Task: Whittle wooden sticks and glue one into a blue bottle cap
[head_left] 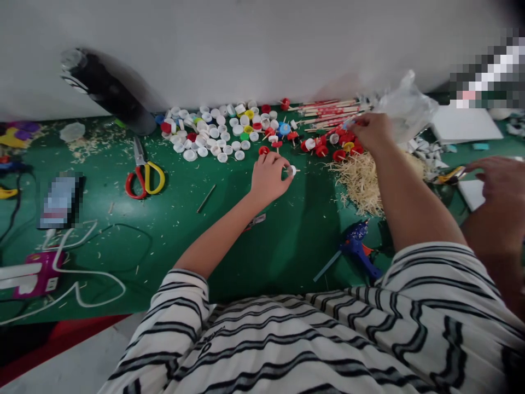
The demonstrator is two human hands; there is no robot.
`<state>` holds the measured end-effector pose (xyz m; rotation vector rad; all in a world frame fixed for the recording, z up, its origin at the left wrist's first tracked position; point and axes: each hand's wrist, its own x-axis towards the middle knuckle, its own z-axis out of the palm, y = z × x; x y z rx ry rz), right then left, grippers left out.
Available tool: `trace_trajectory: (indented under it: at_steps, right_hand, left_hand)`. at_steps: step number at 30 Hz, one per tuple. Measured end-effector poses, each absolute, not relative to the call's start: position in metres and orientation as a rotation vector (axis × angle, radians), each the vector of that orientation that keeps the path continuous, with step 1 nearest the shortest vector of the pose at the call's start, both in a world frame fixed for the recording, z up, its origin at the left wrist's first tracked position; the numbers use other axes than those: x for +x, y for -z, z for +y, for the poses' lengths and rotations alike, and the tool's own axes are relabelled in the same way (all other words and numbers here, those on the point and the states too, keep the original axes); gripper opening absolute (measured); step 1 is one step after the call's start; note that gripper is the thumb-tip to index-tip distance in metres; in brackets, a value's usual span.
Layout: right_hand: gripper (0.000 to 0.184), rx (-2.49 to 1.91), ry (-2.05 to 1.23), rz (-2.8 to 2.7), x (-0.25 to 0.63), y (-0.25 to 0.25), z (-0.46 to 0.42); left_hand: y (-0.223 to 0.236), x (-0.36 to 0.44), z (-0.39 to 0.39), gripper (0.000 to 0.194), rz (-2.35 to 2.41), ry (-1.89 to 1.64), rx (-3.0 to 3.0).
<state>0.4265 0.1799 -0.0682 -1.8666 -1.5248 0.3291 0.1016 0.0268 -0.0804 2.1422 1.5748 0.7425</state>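
Note:
Between the thumb and fingers of my left hand point(268, 175) is a white bottle cap point(292, 171), with a short thin stick poking out of its right side. Farther right and back, my right hand point(374, 130) has its fingers pinched together over a pile of red bottle caps point(322, 150) fitted with small sticks. What it grips, if anything, is too small to make out. Wooden sticks with red-and-white wrappers point(328, 112) lie just left of its fingertips. Many loose bottle caps point(213, 132), mostly white, spread along the wall behind my left hand.
Scissors point(144, 178) and a thin metal rod point(206, 198) lie left on the green table point(246, 268). A blue glue gun point(359, 251) and straw-like shavings point(365, 183) are right. A black bottle point(110, 93), phone point(60, 201) and white cable point(102, 271) stand left. Another person's hand point(498, 175) reaches in right.

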Motion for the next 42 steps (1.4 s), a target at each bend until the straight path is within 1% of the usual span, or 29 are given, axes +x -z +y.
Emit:
trace_trajectory:
  at_steps: [3, 5, 10, 13, 16, 20, 27, 30, 31, 33, 34, 35, 38, 42]
  right_hand:
    - [0.029, -2.064, -0.343, -1.479, 0.425, 0.067, 0.18]
    - [0.031, -2.081, -0.367, -1.476, 0.426, 0.066, 0.179]
    - [0.024, -2.063, -0.342, -1.421, 0.427, 0.064, 0.176]
    - [0.026, -2.109, -0.347, -1.417, 0.427, 0.062, 0.176]
    - [0.029, -2.061, -0.403, -1.407, 0.426, 0.061, 0.176]
    - [0.024, -2.068, -0.438, -1.404, 0.425, 0.058, 0.176]
    - [0.018, -2.122, -0.448, -1.446, 0.419, 0.041, 0.162]
    - [0.007, -2.129, -0.385, -1.522, 0.417, 0.026, 0.147]
    - [0.009, -2.085, -0.352, -1.565, 0.417, 0.019, 0.14]
    - [0.03, -1.96, -0.289, -1.639, 0.417, 0.006, 0.12]
    - [0.038, -1.915, -0.268, -1.66, 0.417, 0.0, 0.108]
    - [0.042, -1.875, -0.255, -1.681, 0.416, -0.007, 0.094]
    - [0.046, -1.754, -0.19, -1.779, 0.414, -0.024, 0.043]
    - [0.038, -1.63, -0.135, -1.863, 0.409, -0.031, -0.031]
  left_hand:
    - [0.082, 0.1, 0.024, 0.022, 1.584, -0.742, 2.111]
    - [0.081, 0.1, 0.022, 0.025, 1.571, -0.739, 2.073]
    - [0.077, 0.099, 0.016, 0.025, 1.458, -0.781, 2.038]
    - [0.074, 0.099, 0.012, 0.024, 1.44, -0.804, 2.027]
    - [0.072, 0.098, 0.01, 0.023, 1.429, -0.797, 2.043]
    - [0.073, 0.098, 0.012, 0.022, 1.434, -0.769, 2.064]
    - [0.078, 0.097, 0.012, 0.026, 1.515, -0.624, 2.111]
    - [0.081, 0.097, 0.011, 0.026, 1.513, -0.629, 2.134]
    - [0.081, 0.097, 0.011, 0.025, 1.51, -0.636, 2.138]
    - [0.081, 0.098, 0.014, 0.025, 1.51, -0.644, 2.143]
    - [0.081, 0.099, 0.016, 0.024, 1.519, -0.642, 2.144]
    - [0.08, 0.101, 0.019, 0.023, 1.534, -0.637, 2.143]
    - [0.077, 0.103, 0.025, 0.023, 1.582, -0.605, 2.138]
    - [0.076, 0.095, 0.018, 0.034, 1.586, -0.615, 2.149]
